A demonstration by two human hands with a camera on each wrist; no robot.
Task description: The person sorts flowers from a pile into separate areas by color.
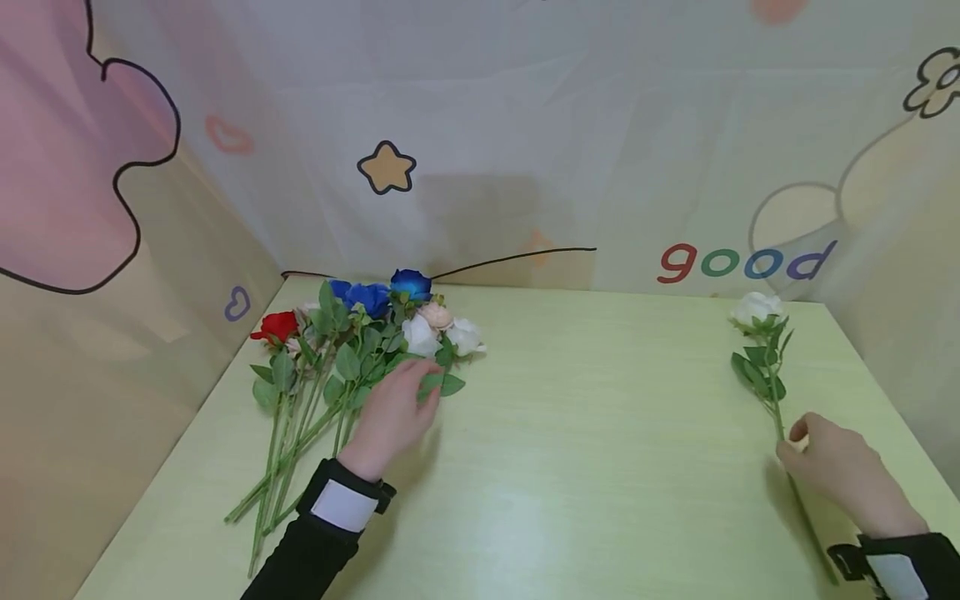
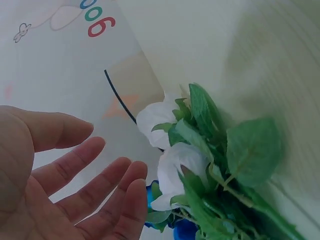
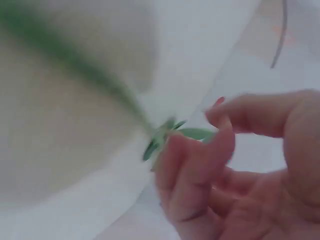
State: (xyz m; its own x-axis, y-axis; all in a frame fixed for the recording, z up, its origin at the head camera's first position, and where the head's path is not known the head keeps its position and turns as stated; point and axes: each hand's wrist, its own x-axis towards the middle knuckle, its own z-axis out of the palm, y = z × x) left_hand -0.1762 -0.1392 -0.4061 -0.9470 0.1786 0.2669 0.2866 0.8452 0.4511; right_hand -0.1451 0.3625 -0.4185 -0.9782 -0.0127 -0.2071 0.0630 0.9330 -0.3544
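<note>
A bunch of artificial roses (image 1: 352, 350), blue, red, white and pale pink, lies at the table's far left with the stems pointing towards me. My left hand (image 1: 408, 400) is over its leaves with straight fingers and grips nothing. In the left wrist view the open palm (image 2: 85, 185) hovers beside two white roses (image 2: 177, 167). A single white rose (image 1: 757, 308) lies at the far right. My right hand (image 1: 795, 442) pinches its stem low down. The right wrist view is blurred: curled fingers (image 3: 200, 150) close round the green stem (image 3: 75, 62).
The pale green table (image 1: 600, 433) is enclosed by cloth walls printed with cartoon shapes and the word "good" (image 1: 746, 262). The left wall stands close to the bunch, the right wall close to the single rose.
</note>
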